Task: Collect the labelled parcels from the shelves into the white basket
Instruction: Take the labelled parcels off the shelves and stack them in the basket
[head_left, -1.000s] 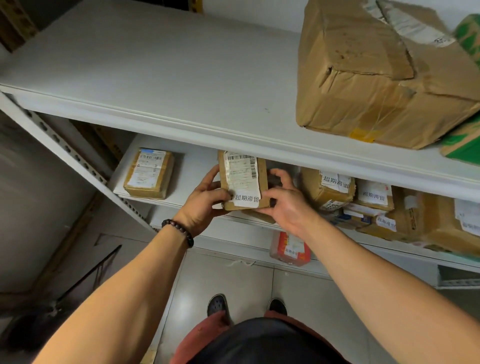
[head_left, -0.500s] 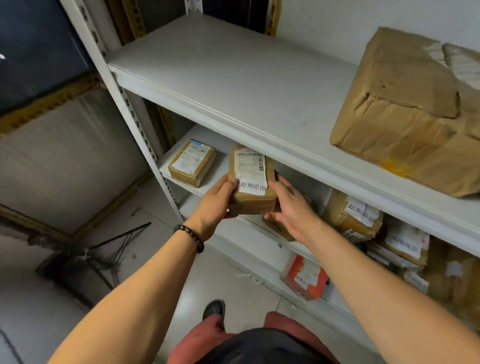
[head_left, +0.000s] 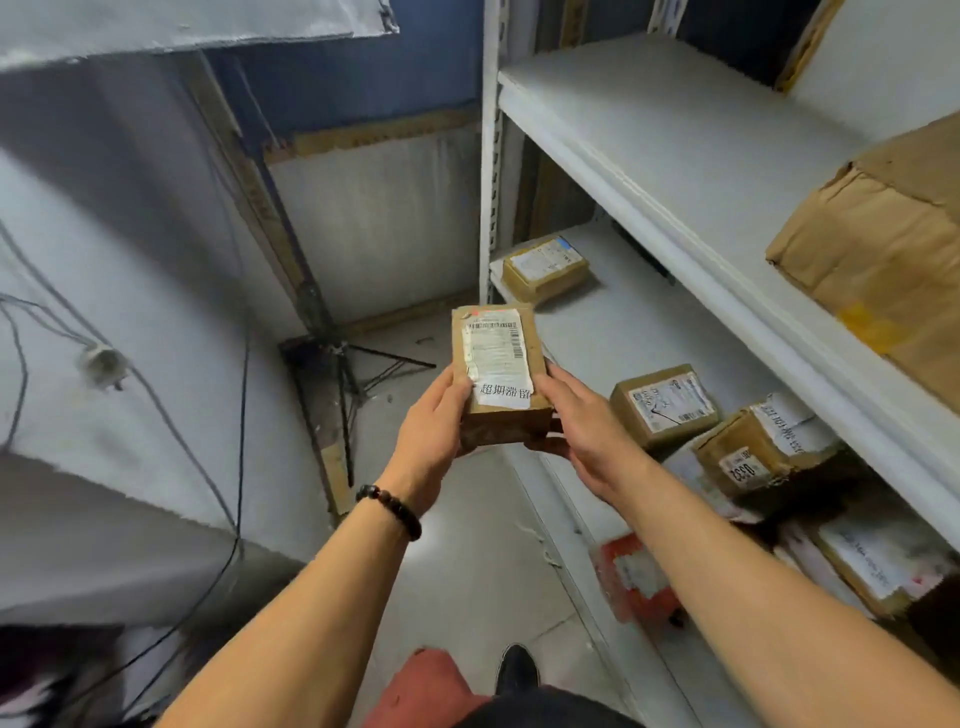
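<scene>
I hold a small brown cardboard parcel (head_left: 497, 371) with a white barcode label in front of me, clear of the shelf and over the floor. My left hand (head_left: 434, 431) grips its left side, thumb on the label. My right hand (head_left: 582, 426) grips its right side and underside. More labelled parcels stay on the middle shelf (head_left: 613, 332): one at the far left end (head_left: 545, 266), one nearer (head_left: 665, 405), and one tilted beside it (head_left: 763, 447). The white basket is not in view.
A large brown carton (head_left: 883, 249) sits on the upper shelf (head_left: 675, 130) at right. A red parcel (head_left: 634, 577) lies on the lowest shelf. A black tripod stand (head_left: 345, 374) and hanging cables (head_left: 228, 415) stand at left by the wall. My shoe (head_left: 517, 670) is on the tiled floor.
Both hands drew the parcel out of the middle shelf and leftward, away from the rack. My view swung left, bringing the wall, cables and tripod into sight.
</scene>
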